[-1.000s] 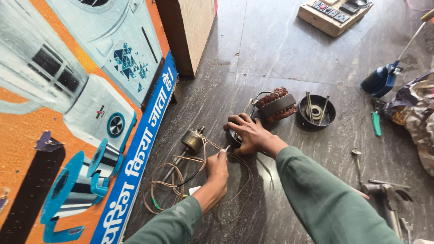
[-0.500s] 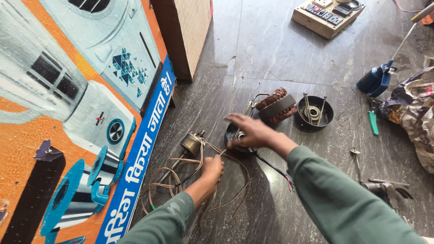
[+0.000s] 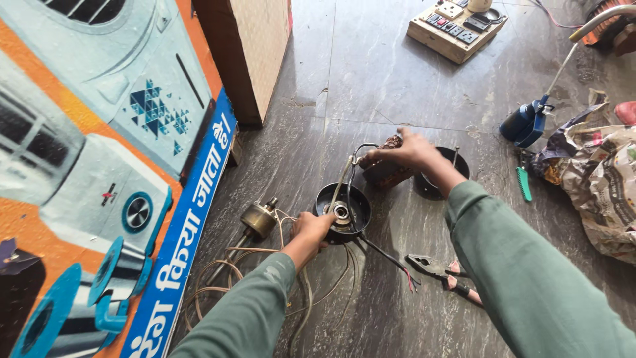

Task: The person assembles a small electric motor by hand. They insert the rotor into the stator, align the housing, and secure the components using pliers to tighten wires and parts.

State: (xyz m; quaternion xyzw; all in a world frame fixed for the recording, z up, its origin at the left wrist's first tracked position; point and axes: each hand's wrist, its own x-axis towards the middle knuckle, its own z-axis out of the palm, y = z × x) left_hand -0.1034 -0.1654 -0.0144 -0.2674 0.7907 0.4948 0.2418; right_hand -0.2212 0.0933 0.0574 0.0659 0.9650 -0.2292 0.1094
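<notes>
Currently, the left hand (image 3: 313,227) grips the near rim of a round black motor cover (image 3: 342,211) that lies open side up on the dark stone floor (image 3: 371,86); its fingers are curled over the edge. The right hand (image 3: 405,150) rests on a copper-wound stator (image 3: 384,169) just beyond the cover, fingers closed around its top. Wires run from the stator down across the cover. A second black cover (image 3: 442,174) sits just beside the stator, partly hidden by the right wrist. A brass-coloured capacitor (image 3: 258,219) lies to the left of the first cover among loose coiled wire (image 3: 218,278). Pliers (image 3: 440,272) lie near the right forearm. A wooden switchboard (image 3: 457,26) stands well apart at the top.
</notes>
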